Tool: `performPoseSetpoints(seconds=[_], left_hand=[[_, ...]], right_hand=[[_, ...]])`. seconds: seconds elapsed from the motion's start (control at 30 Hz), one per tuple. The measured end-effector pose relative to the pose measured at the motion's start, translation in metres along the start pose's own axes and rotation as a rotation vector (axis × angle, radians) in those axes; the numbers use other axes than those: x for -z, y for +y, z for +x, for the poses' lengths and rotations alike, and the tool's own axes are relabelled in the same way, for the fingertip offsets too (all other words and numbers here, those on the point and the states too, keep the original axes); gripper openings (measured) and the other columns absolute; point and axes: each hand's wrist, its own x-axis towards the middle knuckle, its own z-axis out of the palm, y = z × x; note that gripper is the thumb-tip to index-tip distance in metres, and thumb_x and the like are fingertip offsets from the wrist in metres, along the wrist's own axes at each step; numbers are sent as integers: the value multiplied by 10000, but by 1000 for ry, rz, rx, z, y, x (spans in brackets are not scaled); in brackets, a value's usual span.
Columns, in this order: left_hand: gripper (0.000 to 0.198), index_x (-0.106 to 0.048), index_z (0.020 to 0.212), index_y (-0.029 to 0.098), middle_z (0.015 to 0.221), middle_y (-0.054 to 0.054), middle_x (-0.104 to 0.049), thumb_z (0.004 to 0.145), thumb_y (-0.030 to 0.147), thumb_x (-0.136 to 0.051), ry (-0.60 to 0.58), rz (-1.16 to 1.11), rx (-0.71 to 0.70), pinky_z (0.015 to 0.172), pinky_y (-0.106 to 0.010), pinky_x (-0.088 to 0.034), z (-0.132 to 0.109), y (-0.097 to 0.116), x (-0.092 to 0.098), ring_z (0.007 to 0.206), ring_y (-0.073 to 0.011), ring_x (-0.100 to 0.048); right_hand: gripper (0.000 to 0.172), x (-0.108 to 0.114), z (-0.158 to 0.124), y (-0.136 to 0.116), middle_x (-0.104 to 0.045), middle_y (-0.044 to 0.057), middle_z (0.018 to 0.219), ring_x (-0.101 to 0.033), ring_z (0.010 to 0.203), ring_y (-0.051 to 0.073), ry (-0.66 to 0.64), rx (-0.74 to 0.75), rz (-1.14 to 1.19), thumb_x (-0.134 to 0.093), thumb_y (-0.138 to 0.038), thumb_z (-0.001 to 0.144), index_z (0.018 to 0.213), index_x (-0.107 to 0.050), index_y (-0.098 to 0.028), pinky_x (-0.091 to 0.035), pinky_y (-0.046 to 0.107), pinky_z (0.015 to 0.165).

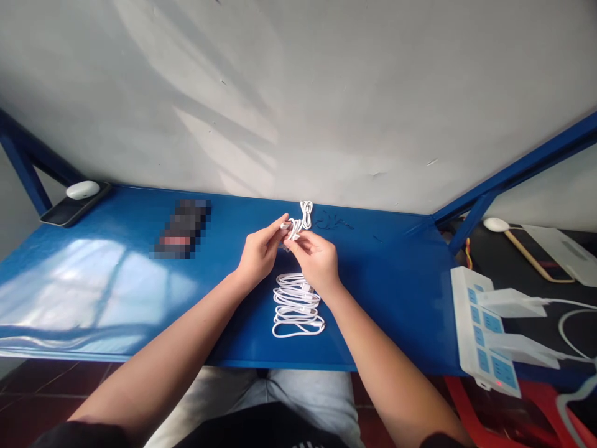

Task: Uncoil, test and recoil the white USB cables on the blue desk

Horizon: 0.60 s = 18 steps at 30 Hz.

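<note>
My left hand (259, 254) and my right hand (317, 260) meet above the blue table (107, 280), both pinched on a coiled white cable (301, 219) held between their fingertips. The cable's loops stick up past my fingers toward the wall. Below my right wrist lies a pile of coiled white cables (297, 305) on the table, near its front edge. Small dark twist ties (333, 222) are scattered just right of the held cable.
A blurred dark object (181, 229) lies left of my hands. A phone with a white case on it (74, 204) sits at the far left corner. At the right, a white power strip (485, 330) with plugged adapters, and a second phone (536, 252).
</note>
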Motion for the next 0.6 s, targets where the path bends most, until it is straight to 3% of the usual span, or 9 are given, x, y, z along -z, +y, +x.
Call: performPoseSetpoints(seconds=[0.17,0.37,0.5,0.6], left_hand=[[357,-727,1213,157,1168,-103,-764,986,388,-576,-32,-122,36,902,-297,-570,3,-1,0,1014,-213,-730],[382,-715,1285,195,1227,-97,-749,951,363,-642,-47,-184,1,953,-324,-577,4,-1,4,1089,-231,-728],[324,-741,1238,196,1140,-92,-779,939,295,-664,12,-92,-136,889,-295,-602,2,4,8,987,-209,-762],[322,-725,1266,224,1171,-81,-770,959,228,-628,62,-27,-272,928,-295,-596,0,5,9,1042,-200,-754]], right_hand=[[216,3,4,6,-792,49,893,-755,918,250,-6,-5,65,-766,-382,821,948,-766,-207,-598,386,902],[227,7,4,-3,-797,53,933,-756,884,239,-13,1,101,-788,-391,802,941,-765,-213,-614,389,873],[120,8,-1,-8,-795,40,949,-756,899,230,-31,113,14,-762,-323,836,917,-777,-235,-606,374,890],[89,7,-5,-11,-794,39,959,-752,906,228,-10,210,-56,-743,-297,858,917,-784,-244,-599,370,892]])
